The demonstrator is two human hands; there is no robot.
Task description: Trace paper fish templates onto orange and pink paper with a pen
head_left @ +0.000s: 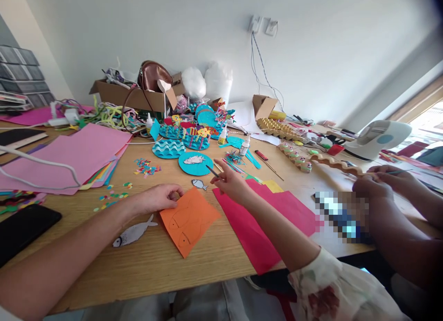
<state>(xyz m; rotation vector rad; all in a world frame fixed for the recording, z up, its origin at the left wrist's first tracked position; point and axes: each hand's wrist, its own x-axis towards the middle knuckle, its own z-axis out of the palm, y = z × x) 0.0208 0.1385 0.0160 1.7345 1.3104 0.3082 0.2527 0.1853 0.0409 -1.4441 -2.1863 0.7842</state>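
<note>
Orange paper (194, 221), one sheet bearing two outlined fish (187, 238), lies near centre; the left hand (166, 198) pinches its far left edge. The right hand (228, 178) is closed on one dark slim tool (213, 172), type unclear. Two grey paper fish (133, 232) lie left of and beyond the sheet. Farther, one blue disc (194, 171) carries grey fish cut-outs, count unclear. Rightward, red paper (238, 219) is partly hidden by the right forearm (280, 235).

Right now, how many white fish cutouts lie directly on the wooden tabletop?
2 visible: larger fish left of the orange paper; smaller fish between the paper and blue disc.
</note>
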